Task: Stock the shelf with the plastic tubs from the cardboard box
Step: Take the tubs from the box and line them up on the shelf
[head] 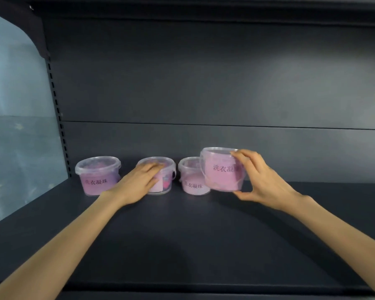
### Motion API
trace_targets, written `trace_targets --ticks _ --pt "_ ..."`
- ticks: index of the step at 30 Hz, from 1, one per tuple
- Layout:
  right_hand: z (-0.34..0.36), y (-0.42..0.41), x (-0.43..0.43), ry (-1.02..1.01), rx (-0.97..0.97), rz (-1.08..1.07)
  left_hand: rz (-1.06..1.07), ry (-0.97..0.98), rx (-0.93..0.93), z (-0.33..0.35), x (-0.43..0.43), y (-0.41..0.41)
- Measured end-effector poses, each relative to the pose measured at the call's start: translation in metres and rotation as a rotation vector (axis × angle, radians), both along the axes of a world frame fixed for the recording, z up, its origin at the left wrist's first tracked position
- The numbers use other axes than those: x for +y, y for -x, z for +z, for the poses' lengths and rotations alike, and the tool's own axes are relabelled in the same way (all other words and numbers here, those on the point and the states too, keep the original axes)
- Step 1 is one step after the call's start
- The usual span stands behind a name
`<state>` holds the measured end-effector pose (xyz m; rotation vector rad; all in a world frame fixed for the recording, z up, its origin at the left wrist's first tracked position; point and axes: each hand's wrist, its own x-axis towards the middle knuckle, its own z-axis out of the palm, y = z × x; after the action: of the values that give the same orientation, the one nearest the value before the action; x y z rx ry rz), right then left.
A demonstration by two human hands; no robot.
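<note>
Shelf tub (pixel 166 183) lies under flat left hand (pixel 139 181); right hand (pixel 262 180) grips raised tub (pixel 220 171).

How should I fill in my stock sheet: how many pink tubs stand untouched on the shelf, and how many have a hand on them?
Untouched on the shelf: 2 (left tub, third tub)
Under the left hand: 1 (second tub)
Held by the right hand: 1 (front tub)
Total: 4 tubs
</note>
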<state>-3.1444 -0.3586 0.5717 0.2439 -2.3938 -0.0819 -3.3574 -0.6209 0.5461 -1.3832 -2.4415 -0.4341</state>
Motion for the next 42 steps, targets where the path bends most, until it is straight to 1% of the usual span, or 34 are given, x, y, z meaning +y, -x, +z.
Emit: trace_targets --ticks 2,5,7,9,11,13,15,17,18,20,21,23,24,28,32,34,38,42 --pt "-0.005 -0.001 0.017 0.041 -0.006 -0.051 0.064 -0.012 0.042 -0.003 -0.001 0.002" --pt "-0.016 0.000 0.042 0.067 -0.015 -0.108 0.225 0.029 0.203 -0.003 0.002 -0.001" --pt "-0.023 0.001 0.053 0.134 -0.034 -0.148 0.331 0.105 0.318 0.001 0.007 -0.004" --pt "-0.028 0.004 0.060 0.229 -0.050 -0.177 0.445 0.206 0.393 0.008 0.013 -0.006" --pt "-0.031 0.007 0.066 0.247 -0.043 -0.175 0.515 0.295 0.464 0.009 0.017 -0.010" --pt "-0.034 0.011 0.070 0.223 -0.045 -0.159 0.536 0.259 0.487 0.013 0.018 -0.014" --pt "-0.037 0.014 0.073 0.210 -0.074 -0.161 0.501 0.150 0.480 0.012 0.020 -0.009" --pt "-0.041 0.018 0.072 0.203 -0.118 -0.184 0.328 0.010 0.433 0.007 0.023 -0.005" --pt "-0.044 0.020 0.071 0.196 -0.142 -0.201 0.234 -0.003 0.411 0.004 0.025 -0.007" --pt "-0.049 0.022 0.068 0.199 -0.168 -0.235 0.089 0.025 0.429 0.001 0.035 -0.016" --pt "-0.050 0.023 0.067 0.207 -0.173 -0.243 0.028 0.040 0.387 -0.001 0.040 -0.021" --pt "-0.051 0.022 0.065 0.207 -0.179 -0.250 -0.055 0.007 0.213 -0.002 0.050 -0.028" --pt "-0.052 0.021 0.065 0.200 -0.181 -0.258 -0.077 -0.004 0.180 -0.003 0.054 -0.028" --pt "-0.051 0.015 0.064 0.160 -0.177 -0.319 -0.107 0.078 0.186 -0.003 0.064 -0.035" --pt "-0.049 0.009 0.054 0.118 -0.190 -0.402 -0.026 0.128 0.250 0.000 0.069 -0.048" --pt "-0.048 0.007 0.048 0.102 -0.221 -0.421 0.018 0.144 0.236 -0.001 0.067 -0.052" --pt "-0.043 0.000 0.036 0.153 -0.277 -0.426 0.025 0.176 0.197 0.000 0.060 -0.061" --pt "-0.036 -0.011 0.028 0.216 -0.329 -0.466 0.001 0.108 0.200 -0.001 0.048 -0.073"
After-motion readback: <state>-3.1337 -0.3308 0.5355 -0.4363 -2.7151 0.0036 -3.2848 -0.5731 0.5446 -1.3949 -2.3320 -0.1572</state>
